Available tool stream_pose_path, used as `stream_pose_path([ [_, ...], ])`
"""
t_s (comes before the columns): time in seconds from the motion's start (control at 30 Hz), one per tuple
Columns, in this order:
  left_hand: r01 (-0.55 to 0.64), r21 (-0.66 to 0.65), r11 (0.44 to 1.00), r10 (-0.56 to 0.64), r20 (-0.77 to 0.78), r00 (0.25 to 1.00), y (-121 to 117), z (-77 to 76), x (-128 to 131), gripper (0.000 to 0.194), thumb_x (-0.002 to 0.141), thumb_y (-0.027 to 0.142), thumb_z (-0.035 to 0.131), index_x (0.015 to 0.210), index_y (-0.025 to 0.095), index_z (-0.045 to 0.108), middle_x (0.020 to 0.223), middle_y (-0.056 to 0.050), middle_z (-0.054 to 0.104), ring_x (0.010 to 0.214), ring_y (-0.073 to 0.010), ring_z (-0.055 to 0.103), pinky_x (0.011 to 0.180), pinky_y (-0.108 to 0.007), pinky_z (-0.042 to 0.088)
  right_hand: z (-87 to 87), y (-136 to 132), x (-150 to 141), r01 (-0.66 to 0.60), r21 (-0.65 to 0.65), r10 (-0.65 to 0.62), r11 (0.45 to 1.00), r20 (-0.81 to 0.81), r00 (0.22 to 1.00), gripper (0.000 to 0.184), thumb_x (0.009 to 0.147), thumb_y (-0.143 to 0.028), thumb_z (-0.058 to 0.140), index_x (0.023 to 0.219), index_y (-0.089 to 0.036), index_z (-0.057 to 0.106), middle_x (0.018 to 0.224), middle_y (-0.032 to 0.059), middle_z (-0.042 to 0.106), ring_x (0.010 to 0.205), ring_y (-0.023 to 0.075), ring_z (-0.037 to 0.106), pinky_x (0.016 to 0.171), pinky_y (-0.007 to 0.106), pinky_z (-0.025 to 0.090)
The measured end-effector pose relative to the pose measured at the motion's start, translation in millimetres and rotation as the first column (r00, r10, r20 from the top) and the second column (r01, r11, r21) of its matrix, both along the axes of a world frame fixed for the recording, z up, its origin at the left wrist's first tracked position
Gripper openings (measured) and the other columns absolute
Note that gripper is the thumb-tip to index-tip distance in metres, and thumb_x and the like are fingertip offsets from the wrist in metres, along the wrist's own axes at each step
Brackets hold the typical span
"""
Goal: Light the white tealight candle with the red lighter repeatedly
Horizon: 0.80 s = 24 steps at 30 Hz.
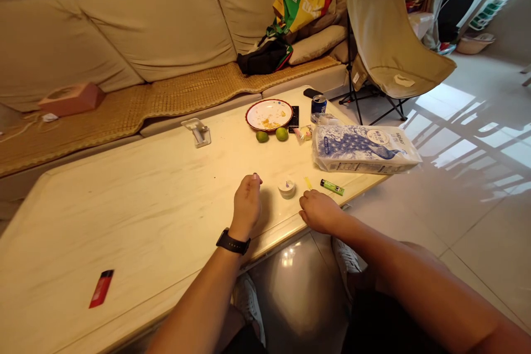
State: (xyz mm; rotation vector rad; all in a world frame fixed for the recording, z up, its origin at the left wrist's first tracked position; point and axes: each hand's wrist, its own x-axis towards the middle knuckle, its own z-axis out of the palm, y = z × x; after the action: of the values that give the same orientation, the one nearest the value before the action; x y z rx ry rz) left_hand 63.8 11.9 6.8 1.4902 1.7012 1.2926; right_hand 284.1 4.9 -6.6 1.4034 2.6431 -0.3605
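My left hand (248, 200) rests on the pale table (136, 204) as a loose fist with the thumb on top. A small dark tip shows at its fingertips, and I cannot make out what it is. A black watch (233, 242) sits on that wrist. My right hand (318, 211) lies at the table's front edge with its fingers curled. A thin yellow stick (307, 182) pokes out from its fingertips. Between the two hands stands a small white tealight candle (286, 188). A green lighter (332, 187) lies just right of my right hand.
A red lighter (100, 288) lies near left. Further back are a plate (269, 114), two limes (271, 135), a can (318, 104), a clear plastic holder (198, 131) and a tissue pack (365, 148). A sofa (157, 38) and a folding chair (385, 38) stand behind.
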Motion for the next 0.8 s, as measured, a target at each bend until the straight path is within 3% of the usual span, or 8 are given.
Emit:
stream_pose_path([
  [0.13, 0.079, -0.034, 0.996, -0.086, -0.269, 0.959, -4.8, 5.1, 4.4, 0.034, 0.102, 0.048, 0.043, 0.084, 0.022, 0.056, 0.074, -0.001, 0.058, 0.070, -0.0180, 0.053, 0.067, -0.031, 0.039, 0.2, 0.2, -0.6, -0.001, 0.003, 0.001, 1.000, -0.001, 1.000, 0.030, 0.100, -0.031, 0.054, 0.114, -0.011, 0.071, 0.113, 0.0187, 0.070, 0.110, 0.0294, 0.062, 0.097, 0.036, 0.046],
  [0.3, 0.168, -0.014, 0.986, -0.145, -0.582, 0.800, -6.4, 6.3, 11.0, 0.026, 0.098, 0.039, 0.049, 0.079, 0.022, 0.055, 0.076, -0.004, 0.060, 0.072, -0.0212, 0.053, 0.067, -0.034, 0.037, 0.0, -0.1, -0.9, -0.001, 0.011, 0.001, 1.000, 0.003, 1.000, 0.030, 0.099, -0.032, 0.055, 0.114, -0.011, 0.071, 0.112, 0.0186, 0.070, 0.110, 0.0294, 0.062, 0.097, 0.036, 0.046],
  [0.6, 0.232, -0.019, 0.973, -0.164, -0.764, 0.624, -2.8, 0.6, 20.6, 0.018, 0.094, 0.031, 0.052, 0.082, 0.020, 0.061, 0.080, -0.009, 0.064, 0.076, -0.0246, 0.057, 0.069, -0.038, 0.039, 1.8, -0.7, -0.1, 0.003, 0.009, -0.003, 1.000, -0.005, 1.000, 0.030, 0.099, -0.032, 0.055, 0.114, -0.011, 0.071, 0.111, 0.0185, 0.070, 0.109, 0.0293, 0.062, 0.097, 0.036, 0.045],
  [0.8, 0.240, -0.021, 0.970, -0.166, -0.781, 0.602, -1.6, -1.4, 20.7, 0.017, 0.093, 0.031, 0.052, 0.083, 0.021, 0.060, 0.080, -0.009, 0.064, 0.077, -0.0249, 0.057, 0.071, -0.039, 0.040, 2.4, -0.7, 0.3, 0.010, 0.006, -0.010, 1.000, -0.018, 1.000, 0.028, 0.099, -0.033, 0.056, 0.110, -0.012, 0.071, 0.110, 0.0170, 0.070, 0.108, 0.0286, 0.061, 0.095, 0.036, 0.046],
])
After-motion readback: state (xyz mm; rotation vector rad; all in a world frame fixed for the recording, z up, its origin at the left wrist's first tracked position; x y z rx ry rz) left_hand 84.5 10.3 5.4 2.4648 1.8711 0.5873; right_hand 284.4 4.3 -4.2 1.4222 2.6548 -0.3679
